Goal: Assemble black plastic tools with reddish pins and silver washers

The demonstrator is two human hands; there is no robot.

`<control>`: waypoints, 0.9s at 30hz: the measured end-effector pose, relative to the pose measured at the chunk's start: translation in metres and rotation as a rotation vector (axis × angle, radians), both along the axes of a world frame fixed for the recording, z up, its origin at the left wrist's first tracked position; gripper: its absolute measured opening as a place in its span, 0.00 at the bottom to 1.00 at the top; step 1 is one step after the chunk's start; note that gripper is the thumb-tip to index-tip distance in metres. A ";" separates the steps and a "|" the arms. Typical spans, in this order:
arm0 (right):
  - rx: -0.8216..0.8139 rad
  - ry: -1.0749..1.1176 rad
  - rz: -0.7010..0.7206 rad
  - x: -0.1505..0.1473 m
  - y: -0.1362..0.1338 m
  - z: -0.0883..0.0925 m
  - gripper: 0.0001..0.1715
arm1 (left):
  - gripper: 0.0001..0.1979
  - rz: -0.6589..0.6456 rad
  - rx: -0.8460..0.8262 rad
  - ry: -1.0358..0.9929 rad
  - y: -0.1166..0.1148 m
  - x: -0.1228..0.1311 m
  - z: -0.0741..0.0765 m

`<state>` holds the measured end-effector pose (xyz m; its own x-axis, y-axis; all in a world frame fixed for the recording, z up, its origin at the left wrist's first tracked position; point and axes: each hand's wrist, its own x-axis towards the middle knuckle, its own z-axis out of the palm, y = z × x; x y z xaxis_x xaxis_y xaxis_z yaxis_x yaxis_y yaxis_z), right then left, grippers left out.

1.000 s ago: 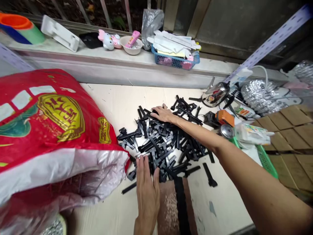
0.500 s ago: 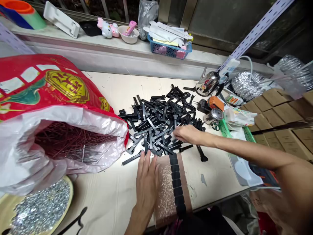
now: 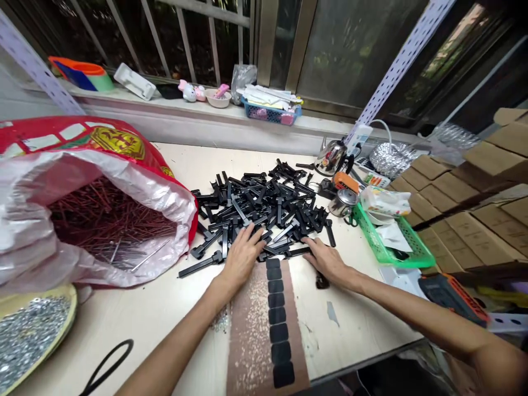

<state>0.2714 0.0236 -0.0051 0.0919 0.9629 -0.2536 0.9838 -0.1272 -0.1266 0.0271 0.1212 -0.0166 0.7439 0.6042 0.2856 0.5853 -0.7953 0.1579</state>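
Observation:
A loose heap of black plastic parts [image 3: 268, 203] covers the middle of the table. My left hand [image 3: 243, 256] lies on the heap's near left edge, fingers spread and holding nothing. At the near right edge of the heap, my right hand [image 3: 325, 261] is low over the parts with its fingers apart, touching or just above a black piece. Between my forearms lies a brown strip [image 3: 251, 330] with pale specks on it. A column of black rounded squares [image 3: 278, 316] runs along this strip.
An open red and white sack [image 3: 111, 154] of long thin metal pins stands on the left, above a yellow bowl [image 3: 70, 316] of small metal pieces. On the right are a metal cup [image 3: 344, 202], a kettle [image 3: 331, 157], a green basket [image 3: 416, 250] and stacked cardboard boxes [image 3: 474, 231].
My right hand has come down toward the near edge of the heap and its fingers have opened. My left hand has moved forward onto the parts. The camera view has tilted up.

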 end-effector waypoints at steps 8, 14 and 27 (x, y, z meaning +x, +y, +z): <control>0.278 0.405 -0.059 -0.036 0.099 -0.009 0.15 | 0.09 0.311 0.072 -0.051 0.020 0.025 0.015; 0.453 0.863 -0.142 -0.002 0.116 0.025 0.06 | 0.13 0.586 -0.329 -0.600 -0.014 0.023 0.051; 0.620 1.725 -0.239 -0.101 0.001 0.025 0.21 | 0.22 0.476 -0.799 -1.657 -0.128 0.022 0.056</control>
